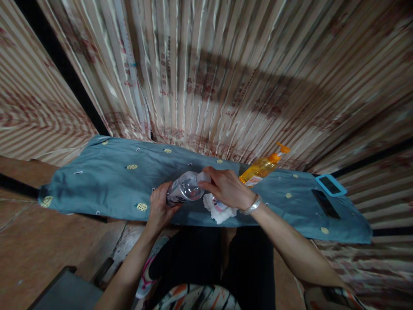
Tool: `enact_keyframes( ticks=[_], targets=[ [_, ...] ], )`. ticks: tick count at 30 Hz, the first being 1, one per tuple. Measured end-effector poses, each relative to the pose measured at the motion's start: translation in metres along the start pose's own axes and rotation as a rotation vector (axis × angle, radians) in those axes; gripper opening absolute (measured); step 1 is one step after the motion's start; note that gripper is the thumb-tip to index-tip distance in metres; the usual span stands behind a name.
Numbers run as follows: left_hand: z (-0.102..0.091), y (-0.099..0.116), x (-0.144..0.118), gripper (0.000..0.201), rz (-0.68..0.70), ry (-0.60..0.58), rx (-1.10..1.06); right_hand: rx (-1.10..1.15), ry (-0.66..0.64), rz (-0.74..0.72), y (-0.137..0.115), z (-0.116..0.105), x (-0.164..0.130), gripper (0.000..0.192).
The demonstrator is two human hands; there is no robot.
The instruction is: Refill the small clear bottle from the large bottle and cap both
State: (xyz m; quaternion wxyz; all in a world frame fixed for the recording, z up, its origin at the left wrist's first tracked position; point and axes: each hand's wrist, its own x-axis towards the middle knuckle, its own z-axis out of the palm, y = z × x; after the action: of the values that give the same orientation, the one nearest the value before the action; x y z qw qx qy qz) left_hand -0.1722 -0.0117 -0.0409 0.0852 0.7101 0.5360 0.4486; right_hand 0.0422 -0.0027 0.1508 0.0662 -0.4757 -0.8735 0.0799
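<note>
My left hand (160, 206) grips the lower part of a clear plastic bottle (183, 188) with a pale label, held tilted over the table. My right hand (227, 187) is closed around the bottle's white cap (203, 177) at its upper end; a silver bracelet sits on that wrist. Under my right hand lies a crumpled white cloth (219, 212) on the blue-grey tablecloth (106, 181). An orange pump bottle (264, 167) stands just behind my right hand, apart from it.
A phone in a blue case (331, 185) and a dark phone (325, 203) lie on the table's right end. A striped curtain (226, 77) hangs behind the table. My dark-trousered legs (206, 262) are below the table edge. A dark stool (64, 290) stands at the lower left.
</note>
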Motion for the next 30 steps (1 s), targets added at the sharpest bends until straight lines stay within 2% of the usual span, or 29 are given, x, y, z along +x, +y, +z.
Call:
enact_keyframes(
  ticks=[6, 10, 12, 14, 20, 24, 27, 30],
  targets=[
    [0.006, 0.002, 0.01, 0.067, -0.128, -0.025, -0.08, -0.015, 0.076, 0.057, 0.0, 0.006, 0.013, 0.035],
    [0.012, 0.0, 0.021, 0.077, -0.359, -0.025, -0.238, 0.165, 0.211, 0.066, 0.005, 0.004, 0.009, 0.043],
    [0.015, -0.002, 0.029, 0.08, -0.483, -0.013, -0.317, 0.276, 0.309, 0.094, 0.01, 0.003, 0.0, 0.052],
    [0.018, -0.006, 0.038, 0.078, -0.548, 0.014, -0.363, 0.348, 0.388, 0.154, 0.017, 0.003, -0.014, 0.052],
    [0.032, -0.016, 0.054, 0.071, -0.527, 0.052, -0.402, 0.445, 0.501, 0.364, 0.034, 0.022, -0.067, 0.049],
    [0.039, -0.021, 0.053, 0.075, -0.484, 0.016, -0.39, 0.499, 0.565, 0.499, 0.042, 0.042, -0.097, 0.052],
    [0.039, -0.025, 0.049, 0.08, -0.481, -0.026, -0.341, 0.545, 0.66, 0.604, 0.05, 0.057, -0.113, 0.053],
    [0.039, -0.031, 0.044, 0.084, -0.361, -0.057, -0.272, 0.584, 0.731, 0.659, 0.059, 0.076, -0.121, 0.053]
  ],
)
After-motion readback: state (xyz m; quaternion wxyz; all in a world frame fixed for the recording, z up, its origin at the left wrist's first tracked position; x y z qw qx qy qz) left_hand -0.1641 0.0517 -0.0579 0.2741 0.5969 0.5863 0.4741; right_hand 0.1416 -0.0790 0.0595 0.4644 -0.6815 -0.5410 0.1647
